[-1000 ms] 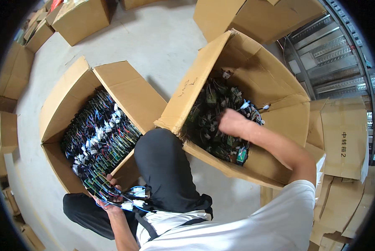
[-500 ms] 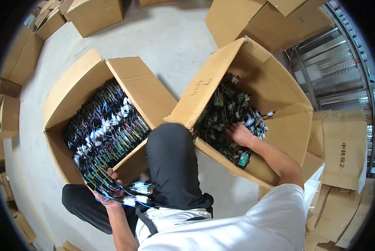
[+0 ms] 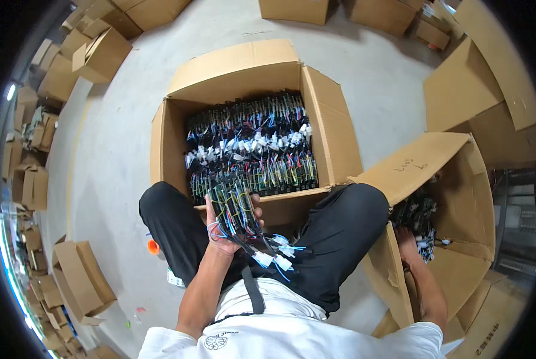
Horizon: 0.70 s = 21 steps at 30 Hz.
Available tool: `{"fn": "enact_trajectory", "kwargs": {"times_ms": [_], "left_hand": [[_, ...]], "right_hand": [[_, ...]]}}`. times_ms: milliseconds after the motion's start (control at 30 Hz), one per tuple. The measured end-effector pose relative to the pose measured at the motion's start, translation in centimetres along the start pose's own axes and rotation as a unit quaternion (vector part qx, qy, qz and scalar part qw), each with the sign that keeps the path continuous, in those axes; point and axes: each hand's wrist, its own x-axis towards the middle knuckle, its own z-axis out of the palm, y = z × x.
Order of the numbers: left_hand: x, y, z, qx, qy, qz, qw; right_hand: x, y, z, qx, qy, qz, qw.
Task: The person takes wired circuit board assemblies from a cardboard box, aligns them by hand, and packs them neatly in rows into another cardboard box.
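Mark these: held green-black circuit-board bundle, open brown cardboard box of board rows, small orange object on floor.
Green-black circuit-board bundle (image 3: 232, 206), head view: middle of its boards.
Open brown cardboard box (image 3: 335, 128), head view: right flap.
Small orange object (image 3: 153, 246), head view: near its middle.

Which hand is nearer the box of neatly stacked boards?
Left. The left hand holds boards by that box's near edge; the right hand is inside another box, farther right.

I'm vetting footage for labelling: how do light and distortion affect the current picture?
Head view: the far flap of the front carton bows with fisheye distortion; head view, left rim: lights glare; head view, centre: the boards in the left hand look fairly sharp; head view, right: the right hand is in a shadowed carton, fingertips hard to make out.
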Motion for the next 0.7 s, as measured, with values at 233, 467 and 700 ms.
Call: {"fn": "enact_trajectory", "kwargs": {"times_ms": [233, 467, 700], "left_hand": [[-1.5, 0.1, -1.3, -0.020, -0.012, 0.003, 1.000], [-2.5, 0.3, -1.6, -0.023, 0.019, -0.001, 1.000], [-1.9, 0.7, 0.1, 0.009, 0.063, -0.003, 0.998]], "right_hand": [[-2.4, 0.5, 1.0, 0.039, -0.012, -0.020, 0.999], [-3.4, 1.0, -1.5, 0.156, -0.137, 0.114, 0.972], [-10.0, 3.4, -15.2, 0.473, 0.143, 0.331, 0.804]]}}
